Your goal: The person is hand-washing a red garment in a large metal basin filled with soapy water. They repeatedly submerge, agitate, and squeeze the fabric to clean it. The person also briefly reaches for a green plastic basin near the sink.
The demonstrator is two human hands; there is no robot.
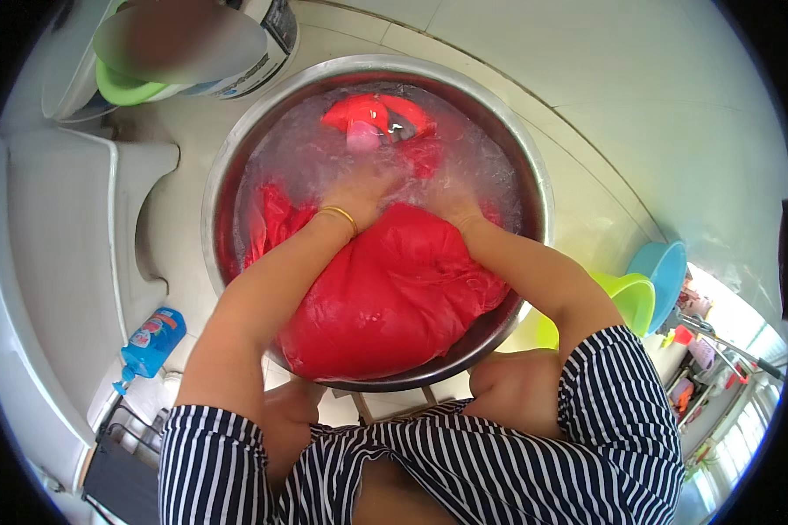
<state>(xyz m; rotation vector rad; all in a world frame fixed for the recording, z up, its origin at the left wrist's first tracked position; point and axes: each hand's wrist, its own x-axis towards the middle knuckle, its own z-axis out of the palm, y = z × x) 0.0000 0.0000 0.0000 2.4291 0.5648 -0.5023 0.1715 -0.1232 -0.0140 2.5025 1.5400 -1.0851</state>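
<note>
Red cloth (394, 289) bulges from cloudy water (284, 153) in a metal basin (372, 64), heaped against its near side. The left hand (365, 186) and right hand (453, 196) sit apart, sunk just beyond the cloth; whether either grips anything, I cannot tell.

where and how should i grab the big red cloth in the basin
Probably grip the red cloth by its gathered folds, coming from the right: those creases give fingers something to pinch, while the near part bulges smoothly.
</note>
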